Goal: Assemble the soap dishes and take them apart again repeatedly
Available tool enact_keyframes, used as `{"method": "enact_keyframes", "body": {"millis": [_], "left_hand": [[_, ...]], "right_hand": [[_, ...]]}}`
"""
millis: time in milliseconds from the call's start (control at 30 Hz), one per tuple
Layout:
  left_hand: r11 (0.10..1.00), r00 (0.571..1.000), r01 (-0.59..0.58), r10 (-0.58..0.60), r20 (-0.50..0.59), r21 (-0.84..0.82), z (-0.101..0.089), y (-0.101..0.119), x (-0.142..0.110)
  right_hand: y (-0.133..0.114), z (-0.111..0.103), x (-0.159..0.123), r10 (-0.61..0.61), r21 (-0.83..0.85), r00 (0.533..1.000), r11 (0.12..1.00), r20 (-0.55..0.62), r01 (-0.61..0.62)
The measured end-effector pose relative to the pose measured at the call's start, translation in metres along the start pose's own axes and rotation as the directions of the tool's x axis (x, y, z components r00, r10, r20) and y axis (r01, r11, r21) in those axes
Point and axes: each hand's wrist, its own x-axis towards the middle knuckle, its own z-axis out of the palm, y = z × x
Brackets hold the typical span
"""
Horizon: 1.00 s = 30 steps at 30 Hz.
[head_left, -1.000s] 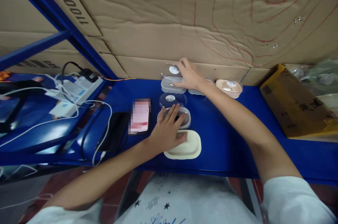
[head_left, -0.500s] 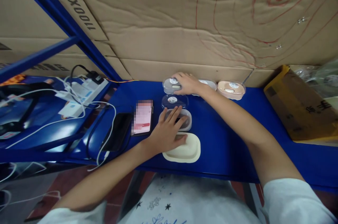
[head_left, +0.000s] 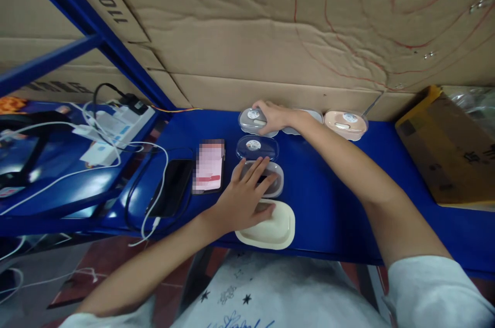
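Grey lidded box [head_left: 248, 123] sat upper centre of the frame; I had the right hand [head_left: 276, 117] curled over its right end, fingers and thumb gripping back and front edges. Left hand [head_left: 240, 203] was open at centre, fingers spread over the pale container [head_left: 280, 187], thumb over the cream dish [head_left: 284, 232] below. Loose clear lid [head_left: 266, 150] lay just above that container; phone [head_left: 209, 165] left of centre.

In the upper centre of the frame, the right hand [head_left: 274, 115] grasps a grey lidded container [head_left: 248, 119]; at centre, the left hand [head_left: 238, 204] spreads over an open container [head_left: 280, 183] and a cream tray [head_left: 270, 231].
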Motion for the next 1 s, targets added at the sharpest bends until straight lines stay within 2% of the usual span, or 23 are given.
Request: {"method": "enact_keyframes", "body": {"millis": [200, 333, 433, 467, 533, 600, 667, 800, 900, 1000], "left_hand": [[1.000, 1.000, -0.011, 0.011, -0.004, 0.004, 0.001, -0.002, 0.001], [1.000, 1.000, -0.004, 0.005, -0.012, 0.019, 0.003, -0.007, 0.005], [0.999, 1.000, 0.005, -0.005, -0.016, 0.035, 0.005, -0.017, 0.012], [0.999, 1.000, 0.010, -0.009, -0.019, 0.037, 0.005, -0.021, 0.015], [0.999, 0.999, 0.017, -0.016, -0.028, 0.035, 0.006, -0.031, 0.023], [0.999, 0.999, 0.016, -0.014, -0.038, 0.035, 0.006, -0.041, 0.032], [0.998, 0.999, 0.018, -0.015, -0.042, 0.061, 0.006, -0.052, 0.041], [0.989, 0.999, 0.040, -0.038, -0.013, 0.139, 0.003, -0.069, 0.057], [0.991, 0.999, 0.030, -0.031, 0.010, 0.131, 0.002, -0.079, 0.065], [0.995, 0.999, 0.009, -0.013, 0.035, 0.104, -0.001, -0.086, 0.066]], "right_hand": [[-0.004, 0.001, -0.003, -0.036, 0.042, 0.999, 0.998, -0.030, 0.037], [-0.011, -0.015, -0.018, -0.115, 0.069, 0.983, 0.990, -0.142, 0.126], [-0.020, -0.041, -0.053, -0.213, 0.078, 0.931, 0.966, -0.297, 0.246], [-0.022, -0.050, -0.069, -0.215, 0.077, 0.920, 0.965, -0.328, 0.252], [-0.023, -0.063, -0.108, -0.170, 0.075, 0.926, 0.976, -0.336, 0.206], [-0.019, -0.066, -0.151, -0.108, 0.077, 0.944, 0.987, -0.313, 0.138], [-0.013, -0.057, -0.193, -0.053, 0.083, 0.961, 0.993, -0.272, 0.079], [-0.007, -0.019, -0.260, -0.055, 0.131, 0.984, 0.988, -0.170, 0.078], [-0.018, 0.008, -0.289, -0.088, 0.181, 0.988, 0.977, -0.127, 0.110], [-0.032, 0.025, -0.299, -0.120, 0.227, 0.986, 0.963, -0.112, 0.143]]}}
